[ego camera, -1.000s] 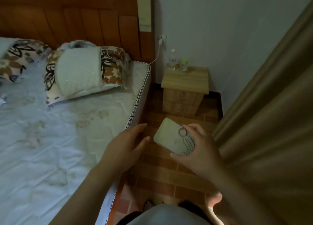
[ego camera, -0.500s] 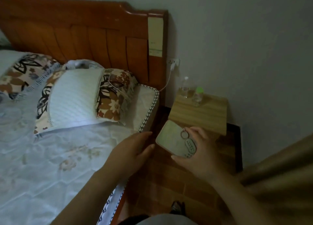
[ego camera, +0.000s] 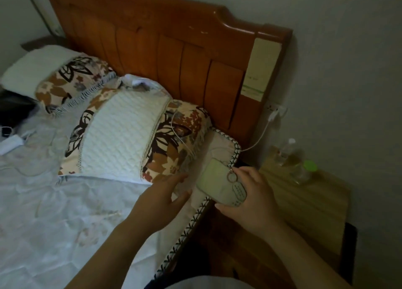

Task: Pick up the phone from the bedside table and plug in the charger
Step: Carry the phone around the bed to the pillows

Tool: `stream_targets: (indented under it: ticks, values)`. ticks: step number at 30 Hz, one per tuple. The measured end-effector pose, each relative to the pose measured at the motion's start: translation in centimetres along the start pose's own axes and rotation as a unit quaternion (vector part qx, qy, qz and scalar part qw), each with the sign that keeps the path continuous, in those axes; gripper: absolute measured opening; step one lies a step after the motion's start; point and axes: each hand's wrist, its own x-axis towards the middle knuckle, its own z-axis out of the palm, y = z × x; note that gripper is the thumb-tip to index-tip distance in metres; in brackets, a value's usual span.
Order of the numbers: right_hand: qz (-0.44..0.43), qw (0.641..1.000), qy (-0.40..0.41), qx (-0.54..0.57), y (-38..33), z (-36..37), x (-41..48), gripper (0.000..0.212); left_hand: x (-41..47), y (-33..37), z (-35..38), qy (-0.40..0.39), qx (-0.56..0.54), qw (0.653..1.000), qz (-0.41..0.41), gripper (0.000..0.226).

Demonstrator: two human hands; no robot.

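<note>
My right hand (ego camera: 253, 198) holds the phone (ego camera: 214, 181), its pale back facing up, with a ring and an oval tag on the case. The phone hovers over the mattress corner beside the wooden bedside table (ego camera: 304, 204). My left hand (ego camera: 163, 198) is open, fingers spread, just left of the phone and near the floral pillow (ego camera: 130, 136). A white charger plug (ego camera: 273, 115) sits in the wall socket by the headboard. Its white cable (ego camera: 258, 139) runs down to the mattress corner and across the pillow. The cable's free end is not visible.
Two clear bottles, one with a green cap (ego camera: 309, 166), stand at the back of the bedside table. The wooden headboard (ego camera: 174, 56) backs the bed. A second pillow (ego camera: 54, 77) lies far left, with a dark object (ego camera: 13, 110) and white items at the bed's left edge.
The view has swung left and closer to the bed head. Both hands have moved toward the pillow and mattress corner, the right one still carrying the phone.
</note>
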Motion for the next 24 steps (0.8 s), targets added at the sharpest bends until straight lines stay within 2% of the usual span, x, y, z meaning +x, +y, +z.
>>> stream_targets:
  ticks: [8, 13, 24]
  values:
    - [-0.018, 0.998, -0.06, 0.004, -2.4, 4.3, 14.4, 0.089, 10.4, -6.5, -4.1, 0.007, -0.034, 0.998, -0.057, 0.035]
    - [-0.038, 0.994, -0.103, 0.001, -3.3, 7.2, 20.1, 0.09, 13.4, -10.2, -5.8, 0.018, -0.022, 0.992, -0.119, 0.044]
    - [-0.123, 0.968, -0.218, -0.011, -3.9, 13.2, 35.0, 0.088, 19.4, -15.8, -7.5, 0.074, -0.005, 0.971, -0.227, 0.046]
